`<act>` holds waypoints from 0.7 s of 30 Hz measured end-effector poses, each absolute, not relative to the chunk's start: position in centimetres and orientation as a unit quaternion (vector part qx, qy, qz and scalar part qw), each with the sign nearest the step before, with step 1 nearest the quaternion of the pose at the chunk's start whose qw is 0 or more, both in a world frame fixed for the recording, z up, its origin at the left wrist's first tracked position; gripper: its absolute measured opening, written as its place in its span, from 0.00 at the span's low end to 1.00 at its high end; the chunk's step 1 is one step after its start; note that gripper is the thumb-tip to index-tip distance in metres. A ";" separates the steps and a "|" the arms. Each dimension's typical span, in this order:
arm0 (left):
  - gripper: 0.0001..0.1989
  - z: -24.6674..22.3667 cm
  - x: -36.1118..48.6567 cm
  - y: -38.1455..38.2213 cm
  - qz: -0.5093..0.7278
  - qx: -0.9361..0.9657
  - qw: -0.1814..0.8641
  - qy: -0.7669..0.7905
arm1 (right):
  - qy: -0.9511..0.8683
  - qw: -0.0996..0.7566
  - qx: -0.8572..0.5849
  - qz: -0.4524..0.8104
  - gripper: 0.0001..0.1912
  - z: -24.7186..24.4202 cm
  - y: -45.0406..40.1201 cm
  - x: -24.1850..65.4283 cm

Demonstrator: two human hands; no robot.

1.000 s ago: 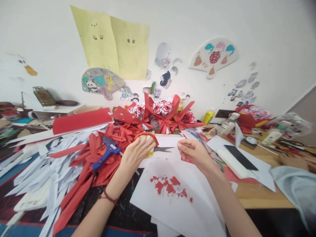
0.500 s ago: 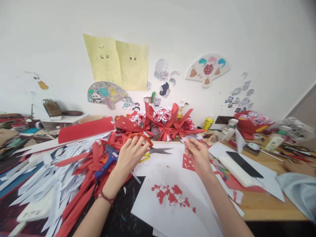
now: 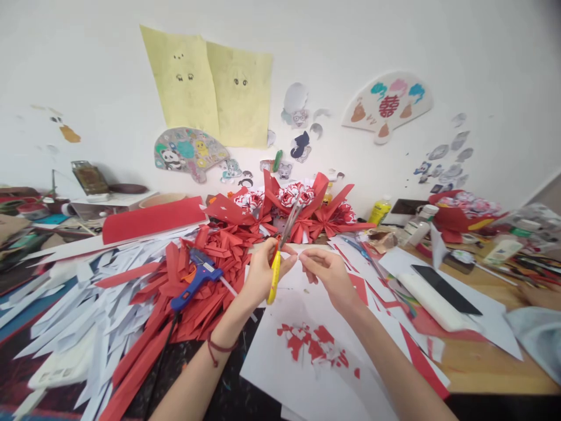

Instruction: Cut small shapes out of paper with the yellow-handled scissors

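My left hand is closed on a pair of scissors with yellow and red handles, the blades pointing up and away. Close beside it, my right hand has its thumb and fingertips pinched together; whatever is between them is too small to make out. Both hands are above white paper sheets. On the paper in front of them lies a small heap of red and white paper scraps. A piece of red paper shows beside my right hand.
Left lie folded red paper strips, white strips and a blue glue gun. Red paper bouquets stand against the wall. A black phone rests at right, near bottles. A co-worker's sleeve shows far right.
My left hand has swung the scissors from lying sideways to pointing up. My right hand has come closer to the left one, with its fingertips now pinched near it. The view has shifted slightly.
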State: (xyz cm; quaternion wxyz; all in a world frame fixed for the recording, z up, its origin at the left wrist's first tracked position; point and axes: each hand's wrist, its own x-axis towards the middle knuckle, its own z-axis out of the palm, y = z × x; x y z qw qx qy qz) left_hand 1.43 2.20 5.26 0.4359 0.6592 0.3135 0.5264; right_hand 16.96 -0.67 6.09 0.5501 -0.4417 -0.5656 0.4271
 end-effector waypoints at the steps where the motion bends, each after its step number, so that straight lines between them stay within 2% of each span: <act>1: 0.13 5.1 1.3 2.3 0.523 0.658 0.443 0.312 | -0.568 0.548 -0.444 0.424 0.14 6.0 -0.6 16.9; 13: 0.13 3.6 1.1 3.1 0.532 0.642 0.420 0.359 | -0.567 0.546 -0.459 0.412 0.15 5.1 0.4 17.0; 21: 0.13 3.7 0.9 3.0 0.521 0.641 0.434 0.359 | -0.615 0.521 -0.486 0.339 0.12 4.1 0.7 17.4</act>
